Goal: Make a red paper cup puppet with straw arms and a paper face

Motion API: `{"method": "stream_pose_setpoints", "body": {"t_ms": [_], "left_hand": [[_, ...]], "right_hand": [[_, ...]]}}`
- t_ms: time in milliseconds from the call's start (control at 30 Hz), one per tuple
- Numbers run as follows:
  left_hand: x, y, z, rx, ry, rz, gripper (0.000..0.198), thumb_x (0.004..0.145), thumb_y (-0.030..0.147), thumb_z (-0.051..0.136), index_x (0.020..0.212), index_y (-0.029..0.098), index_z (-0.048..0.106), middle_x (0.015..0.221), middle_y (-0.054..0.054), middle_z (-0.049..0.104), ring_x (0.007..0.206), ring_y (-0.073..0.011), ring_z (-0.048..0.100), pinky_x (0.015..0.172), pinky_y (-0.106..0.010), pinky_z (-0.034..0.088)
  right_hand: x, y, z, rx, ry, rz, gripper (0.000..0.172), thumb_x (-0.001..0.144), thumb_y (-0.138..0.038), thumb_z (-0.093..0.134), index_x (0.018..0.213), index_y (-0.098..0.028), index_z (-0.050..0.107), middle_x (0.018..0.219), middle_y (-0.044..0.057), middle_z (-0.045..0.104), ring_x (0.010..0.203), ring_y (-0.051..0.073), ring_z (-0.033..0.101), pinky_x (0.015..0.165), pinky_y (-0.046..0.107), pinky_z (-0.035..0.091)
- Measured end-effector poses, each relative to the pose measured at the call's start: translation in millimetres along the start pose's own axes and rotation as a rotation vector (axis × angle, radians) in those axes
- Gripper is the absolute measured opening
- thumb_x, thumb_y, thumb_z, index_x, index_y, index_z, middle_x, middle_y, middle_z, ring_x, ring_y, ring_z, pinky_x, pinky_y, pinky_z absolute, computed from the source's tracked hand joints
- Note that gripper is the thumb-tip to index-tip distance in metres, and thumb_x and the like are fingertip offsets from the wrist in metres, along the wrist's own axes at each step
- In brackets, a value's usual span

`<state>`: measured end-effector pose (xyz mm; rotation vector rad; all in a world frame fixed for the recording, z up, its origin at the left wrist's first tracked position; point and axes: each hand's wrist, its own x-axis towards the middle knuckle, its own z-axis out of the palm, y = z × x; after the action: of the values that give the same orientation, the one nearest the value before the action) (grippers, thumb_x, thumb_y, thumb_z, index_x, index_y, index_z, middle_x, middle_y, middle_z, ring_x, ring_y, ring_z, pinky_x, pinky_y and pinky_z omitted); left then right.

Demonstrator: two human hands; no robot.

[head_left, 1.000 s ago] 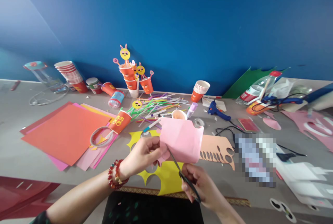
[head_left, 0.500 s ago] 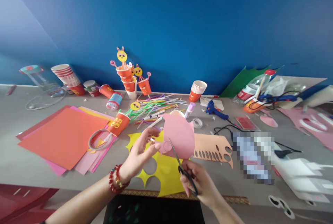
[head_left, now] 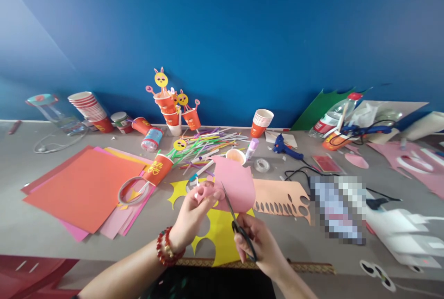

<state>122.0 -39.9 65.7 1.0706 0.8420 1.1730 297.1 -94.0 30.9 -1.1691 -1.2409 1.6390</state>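
Observation:
My left hand (head_left: 194,208), with a red bead bracelet on the wrist, pinches the left edge of a pink sheet of paper (head_left: 235,184) held up over the table. My right hand (head_left: 258,246) grips black scissors (head_left: 237,225), whose blades point up into the lower edge of the pink paper. Under both hands lies a yellow sheet (head_left: 220,234) with round shapes cut out of it. A peach paper strip (head_left: 280,196) with small oval holes lies just right of the pink paper.
Orange and pink sheets (head_left: 86,185) lie stacked at the left. Red paper cups (head_left: 90,107), rabbit-faced cup figures (head_left: 169,102), coloured straws (head_left: 204,144), a blue glue gun (head_left: 286,147), a tape roll (head_left: 262,165) and a plastic bottle (head_left: 335,121) stand further back. White cut-outs (head_left: 402,236) lie at the right.
The pink paper has turned in my left hand and now shows narrower and more curled. Both hands have drifted slightly down and left, with the scissors still at the paper's lower edge.

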Motion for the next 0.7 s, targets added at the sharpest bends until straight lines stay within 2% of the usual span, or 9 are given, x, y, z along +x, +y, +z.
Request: {"method": "stream_pose_setpoints", "body": {"t_ms": [300, 700], "left_hand": [[0.0, 11.1, 1.6, 0.175, -0.050, 0.010, 0.028, 0.087, 0.042, 0.066, 0.075, 0.016, 0.065, 0.080, -0.004, 0.061, 0.079, -0.0180, 0.057, 0.075, -0.029, 0.049], [-1.7, 17.6, 1.2, 0.213, -0.079, 0.013, 0.024, 0.088, 0.036, 0.064, 0.074, 0.016, 0.065, 0.078, -0.002, 0.060, 0.077, -0.0166, 0.058, 0.075, -0.027, 0.049]], "right_hand": [[-0.4, -4.7, -0.1, 0.000, -0.040, -0.022, 0.062, 0.067, -0.079, 0.069, 0.073, -0.023, 0.042, 0.048, -0.007, 0.052, 0.039, 0.009, 0.046, 0.042, 0.020, 0.032], [-2.5, 3.8, -4.1, 0.004, -0.057, -0.035, 0.060, 0.070, -0.076, 0.069, 0.074, -0.022, 0.043, 0.048, -0.008, 0.050, 0.038, 0.007, 0.043, 0.040, 0.019, 0.028]]}}
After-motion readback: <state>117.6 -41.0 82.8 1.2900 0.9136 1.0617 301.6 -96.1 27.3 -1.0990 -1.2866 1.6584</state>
